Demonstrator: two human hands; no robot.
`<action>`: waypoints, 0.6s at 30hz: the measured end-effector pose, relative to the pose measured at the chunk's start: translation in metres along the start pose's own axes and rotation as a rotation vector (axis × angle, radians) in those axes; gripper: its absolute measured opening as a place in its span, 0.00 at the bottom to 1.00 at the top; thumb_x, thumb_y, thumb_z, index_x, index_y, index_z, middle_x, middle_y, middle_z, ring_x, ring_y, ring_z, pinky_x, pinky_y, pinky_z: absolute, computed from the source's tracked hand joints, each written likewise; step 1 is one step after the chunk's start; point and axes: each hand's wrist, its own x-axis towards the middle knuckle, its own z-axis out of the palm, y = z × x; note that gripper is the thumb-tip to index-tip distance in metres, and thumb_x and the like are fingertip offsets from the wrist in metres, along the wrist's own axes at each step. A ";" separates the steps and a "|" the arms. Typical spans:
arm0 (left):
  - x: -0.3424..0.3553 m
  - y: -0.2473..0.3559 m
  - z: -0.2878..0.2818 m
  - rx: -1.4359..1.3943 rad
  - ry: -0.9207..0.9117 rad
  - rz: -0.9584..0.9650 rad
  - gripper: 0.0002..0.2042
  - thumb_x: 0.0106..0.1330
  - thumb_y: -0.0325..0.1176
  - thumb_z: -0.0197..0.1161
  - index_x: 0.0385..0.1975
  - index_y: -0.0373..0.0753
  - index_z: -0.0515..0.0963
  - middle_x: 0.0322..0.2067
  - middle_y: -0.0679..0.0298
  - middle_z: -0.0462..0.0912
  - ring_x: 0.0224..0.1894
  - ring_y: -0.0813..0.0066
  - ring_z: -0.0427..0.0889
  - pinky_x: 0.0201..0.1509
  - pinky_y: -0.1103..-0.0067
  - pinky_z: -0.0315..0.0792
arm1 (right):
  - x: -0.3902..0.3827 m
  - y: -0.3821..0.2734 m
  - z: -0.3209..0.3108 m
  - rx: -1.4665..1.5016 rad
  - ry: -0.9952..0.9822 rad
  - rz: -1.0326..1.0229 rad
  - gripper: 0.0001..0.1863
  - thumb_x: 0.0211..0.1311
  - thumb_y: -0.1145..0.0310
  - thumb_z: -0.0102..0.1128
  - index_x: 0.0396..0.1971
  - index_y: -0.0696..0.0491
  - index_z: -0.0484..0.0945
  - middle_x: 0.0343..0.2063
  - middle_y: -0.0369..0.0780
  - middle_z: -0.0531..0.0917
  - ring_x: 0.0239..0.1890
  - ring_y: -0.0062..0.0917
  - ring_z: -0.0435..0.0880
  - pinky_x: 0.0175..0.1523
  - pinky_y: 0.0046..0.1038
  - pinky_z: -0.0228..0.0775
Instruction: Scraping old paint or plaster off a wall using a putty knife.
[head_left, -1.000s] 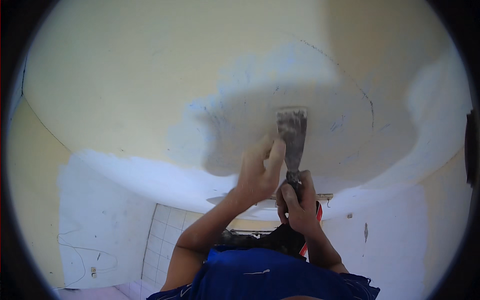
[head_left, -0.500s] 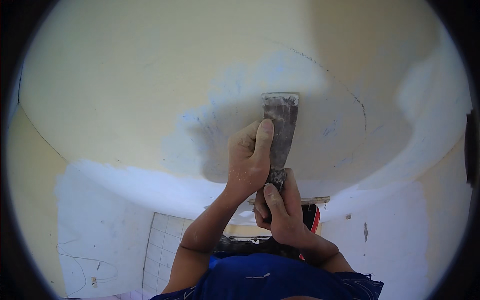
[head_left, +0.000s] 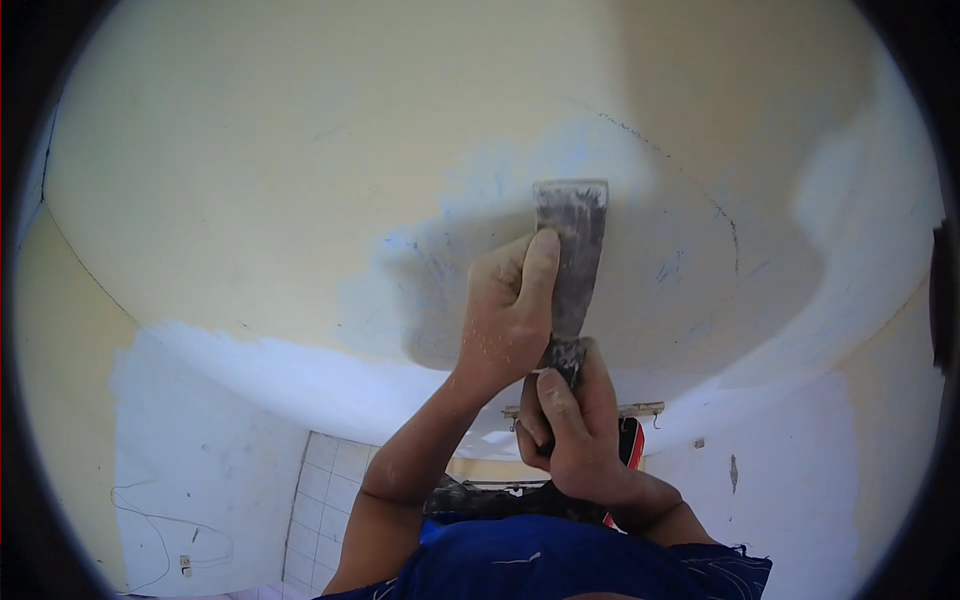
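A broad metal scraper [head_left: 580,260], smeared with whitish residue at its wide end, is held with that end pointing up the wall. My left hand [head_left: 508,305] pinches the side of the blade, thumb lying along its face and the other fingers mostly hidden. Below it, my right hand [head_left: 580,430] is wrapped round the dark handle [head_left: 565,362], thumb on top. The blade's wide edge lies over the wall [head_left: 300,180] at a patch where pale bluish-white shows through the cream coat; whether it touches cannot be made out. Pale dust covers both hands.
A dark scribbled line [head_left: 690,175] curves across the wall at upper right. Below stand a rail with hooks [head_left: 640,409], a black and red object [head_left: 632,440], and white tiles [head_left: 325,480]. A thin cable [head_left: 160,520] hangs by a socket [head_left: 185,565] at lower left.
Both hands and the scraper have shifted slightly to the right, the blade edge a touch higher. The grip looks the same, and the bluish patch extends a little differently beside the blade.
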 end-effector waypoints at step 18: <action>-0.005 -0.009 0.004 -0.002 -0.033 0.040 0.19 0.77 0.40 0.45 0.23 0.39 0.75 0.17 0.77 0.69 0.19 0.93 0.62 0.20 0.87 0.55 | -0.002 0.008 -0.004 0.002 0.037 -0.009 0.06 0.75 0.66 0.36 0.44 0.52 0.58 0.18 0.34 0.64 0.13 0.12 0.53 0.14 0.18 0.51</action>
